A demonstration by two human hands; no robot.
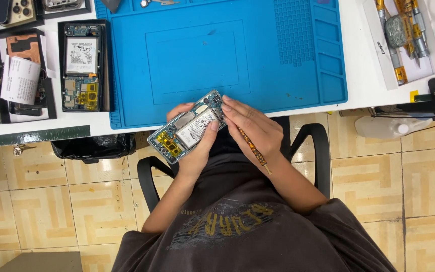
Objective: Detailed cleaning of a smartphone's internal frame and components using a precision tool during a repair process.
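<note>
A white workbench [363, 75] carries a blue work mat [197, 55] across its middle. To the mat's left lie an opened phone [80, 65] in a black tray and another with a paper slip [20, 79]. At the right sits a white box of screwdrivers [404, 40]

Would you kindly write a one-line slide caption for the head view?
Left hand cradles an opened smartphone with exposed battery while right hand holds a thin orange-patterned tool beside a blue silicone work mat.
</note>
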